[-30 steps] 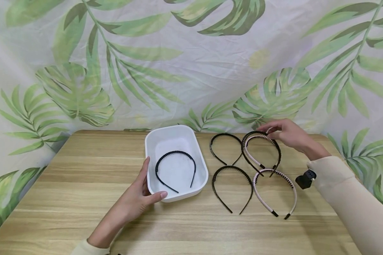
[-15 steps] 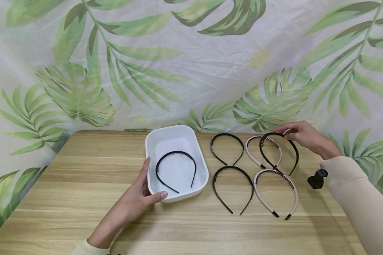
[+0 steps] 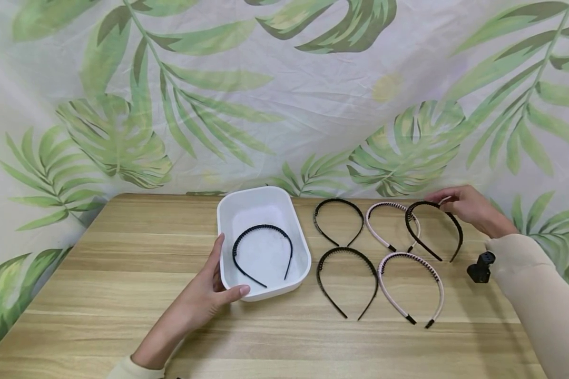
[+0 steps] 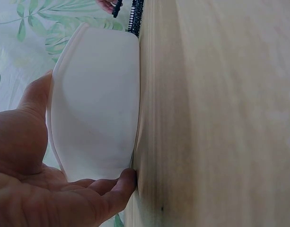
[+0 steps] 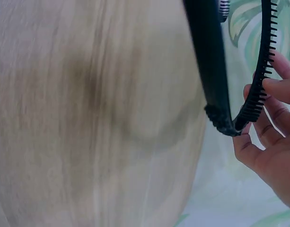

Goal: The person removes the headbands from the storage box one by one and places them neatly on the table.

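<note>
My left hand point(image 3: 201, 300) grips the near left corner of a white plastic bin point(image 3: 305, 258), thumb in front and fingers along its side. In the left wrist view, fingertips point(image 4: 127, 177) curl against the bin's wall near the tabletop. Inside the bin lies a black toothed headband point(image 3: 265, 226). At the table's back right, my right hand point(image 3: 479, 208) pinches the top of another black headband point(image 3: 460, 231). The right wrist view has this headband point(image 5: 258, 90) raised off the table, teeth showing, with thumb and fingers around its band.
Several headbands lie right of the bin: one black point(image 3: 362, 221) and one pink point(image 3: 368, 226) behind, another black point(image 3: 319, 273) and another pink point(image 3: 440, 295) in front. A leaf-print cloth point(image 3: 284, 95) hangs behind the wooden table point(image 3: 123, 263).
My right hand has moved right with the black headband, from over the back pink one to its right side, now overlapping only its edge. The left hand and bin stay put.
</note>
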Demonstrator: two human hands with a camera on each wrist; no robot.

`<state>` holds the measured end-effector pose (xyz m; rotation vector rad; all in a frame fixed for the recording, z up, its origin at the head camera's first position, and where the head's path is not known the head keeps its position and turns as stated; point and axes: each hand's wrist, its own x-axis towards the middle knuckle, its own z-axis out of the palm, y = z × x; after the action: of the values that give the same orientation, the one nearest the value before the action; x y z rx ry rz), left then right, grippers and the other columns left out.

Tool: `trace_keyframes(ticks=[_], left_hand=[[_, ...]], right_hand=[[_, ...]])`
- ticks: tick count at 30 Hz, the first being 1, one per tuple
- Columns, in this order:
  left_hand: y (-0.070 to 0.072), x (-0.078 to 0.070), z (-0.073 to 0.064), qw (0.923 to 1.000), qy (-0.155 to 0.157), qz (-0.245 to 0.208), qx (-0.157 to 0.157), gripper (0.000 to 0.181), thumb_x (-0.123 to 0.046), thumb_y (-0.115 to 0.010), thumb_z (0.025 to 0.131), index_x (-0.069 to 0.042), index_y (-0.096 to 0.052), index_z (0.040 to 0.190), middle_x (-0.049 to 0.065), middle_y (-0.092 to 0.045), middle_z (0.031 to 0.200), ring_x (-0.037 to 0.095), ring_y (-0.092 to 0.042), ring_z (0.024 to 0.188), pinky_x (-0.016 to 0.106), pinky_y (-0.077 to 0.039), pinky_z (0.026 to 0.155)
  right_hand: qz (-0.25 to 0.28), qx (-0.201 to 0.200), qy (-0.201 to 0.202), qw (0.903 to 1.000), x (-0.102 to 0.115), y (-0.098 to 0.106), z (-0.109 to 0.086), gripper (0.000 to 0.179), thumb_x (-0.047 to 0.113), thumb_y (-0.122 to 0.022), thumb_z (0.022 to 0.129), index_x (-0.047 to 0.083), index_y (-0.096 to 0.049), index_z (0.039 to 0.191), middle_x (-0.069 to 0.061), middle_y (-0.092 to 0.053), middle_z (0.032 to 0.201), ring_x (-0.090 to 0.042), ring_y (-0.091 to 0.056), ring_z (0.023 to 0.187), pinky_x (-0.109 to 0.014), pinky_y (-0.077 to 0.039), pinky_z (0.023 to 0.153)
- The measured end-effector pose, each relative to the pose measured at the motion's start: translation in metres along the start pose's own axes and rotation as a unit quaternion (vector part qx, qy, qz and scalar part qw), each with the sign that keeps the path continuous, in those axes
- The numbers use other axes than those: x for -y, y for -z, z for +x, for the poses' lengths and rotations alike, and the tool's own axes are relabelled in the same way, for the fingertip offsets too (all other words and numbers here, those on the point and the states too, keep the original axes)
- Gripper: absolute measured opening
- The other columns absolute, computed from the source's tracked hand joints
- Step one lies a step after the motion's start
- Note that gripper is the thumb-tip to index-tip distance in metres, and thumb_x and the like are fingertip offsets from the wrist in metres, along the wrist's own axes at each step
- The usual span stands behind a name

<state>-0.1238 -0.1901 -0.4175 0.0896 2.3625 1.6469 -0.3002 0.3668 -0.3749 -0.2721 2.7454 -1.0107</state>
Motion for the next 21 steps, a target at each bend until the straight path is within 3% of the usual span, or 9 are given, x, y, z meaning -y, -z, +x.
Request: trace_keyframes(ticks=[4,8,10,12,14,16,19,21], left_hand=[[0.000,0.000,0.000,1.0000,-0.004,0.003,0.000,0.124,-0.021,-0.083,0.092,-0.024,0.016,0.168,0.023,-0.007,0.175,0.036,-0.032,0.156,0.031,-0.042,0.114],[0.000,0.000,-0.001,1.0000,-0.002,-0.002,-0.001,0.124,-0.021,-0.083,0.092,-0.025,0.015,0.168,0.022,-0.008,0.175,0.036,-0.034,0.155,0.030,-0.042,0.113],[0.000,0.000,-0.001,1.0000,-0.001,-0.002,-0.001,0.124,-0.021,-0.083,0.092,-0.025,0.015,0.168,0.022,-0.008,0.175,0.037,-0.035,0.155,0.030,-0.042,0.113],[0.000,0.000,-0.001,1.0000,0.000,-0.002,-0.001,0.124,-0.021,-0.083,0.092,-0.025,0.015,0.168,0.022,-0.007,0.175,0.037,-0.035,0.155,0.030,-0.043,0.113],[0.000,0.000,0.000,1.0000,0.000,-0.003,0.000,0.124,-0.021,-0.083,0.092,-0.025,0.015,0.168,0.022,-0.006,0.175,0.037,-0.035,0.155,0.029,-0.043,0.113],[0.000,0.000,0.000,1.0000,0.001,-0.004,0.001,0.124,-0.021,-0.083,0.092,-0.025,0.015,0.168,0.022,-0.006,0.175,0.037,-0.035,0.155,0.029,-0.043,0.112],[0.000,0.000,0.000,1.0000,0.002,-0.002,0.000,0.124,-0.022,-0.083,0.092,-0.026,0.015,0.168,0.022,-0.007,0.175,0.037,-0.036,0.154,0.030,-0.043,0.112],[0.000,-0.001,0.000,1.0000,0.004,0.001,-0.001,0.124,-0.023,-0.083,0.092,-0.026,0.015,0.168,0.023,-0.009,0.175,0.037,-0.038,0.153,0.030,-0.044,0.112]], right_hand=[[-0.012,-0.004,-0.020,0.9997,-0.007,0.002,0.000,0.038,-0.002,-0.051,0.105,-0.009,-0.059,0.141,-0.033,-0.060,0.139,0.006,-0.057,0.096,-0.023,-0.053,0.080],[-0.022,-0.009,-0.034,0.9991,-0.011,0.003,0.000,0.040,-0.002,-0.048,0.106,-0.009,-0.057,0.143,-0.036,-0.055,0.143,-0.025,-0.063,0.114,-0.036,-0.055,0.091],[-0.020,-0.009,-0.041,0.9989,-0.013,0.003,0.000,0.041,-0.002,-0.045,0.105,-0.009,-0.055,0.145,-0.037,-0.053,0.145,-0.043,-0.057,0.126,-0.048,-0.052,0.098],[-0.015,-0.007,-0.046,0.9988,-0.015,0.003,0.000,0.043,-0.003,-0.043,0.105,-0.010,-0.053,0.146,-0.038,-0.050,0.148,-0.051,-0.050,0.133,-0.056,-0.049,0.101],[-0.017,-0.010,-0.051,0.9985,-0.017,0.003,0.000,0.044,-0.003,-0.043,0.104,-0.009,-0.054,0.146,-0.037,-0.049,0.150,-0.049,-0.051,0.133,-0.050,-0.051,0.097],[-0.021,-0.016,-0.054,0.9982,-0.019,0.003,0.001,0.044,-0.002,-0.044,0.104,-0.008,-0.056,0.145,-0.035,-0.051,0.150,-0.040,-0.057,0.123,-0.039,-0.050,0.085],[-0.027,-0.026,-0.053,0.9979,-0.022,0.002,0.003,0.044,-0.003,-0.045,0.101,-0.008,-0.059,0.143,-0.034,-0.054,0.148,-0.024,-0.057,0.102,-0.031,-0.041,0.069],[-0.033,-0.032,-0.052,0.9976,-0.024,0.001,0.004,0.044,-0.003,-0.044,0.100,-0.008,-0.060,0.141,-0.033,-0.055,0.147,-0.020,-0.053,0.095,-0.031,-0.038,0.067]])
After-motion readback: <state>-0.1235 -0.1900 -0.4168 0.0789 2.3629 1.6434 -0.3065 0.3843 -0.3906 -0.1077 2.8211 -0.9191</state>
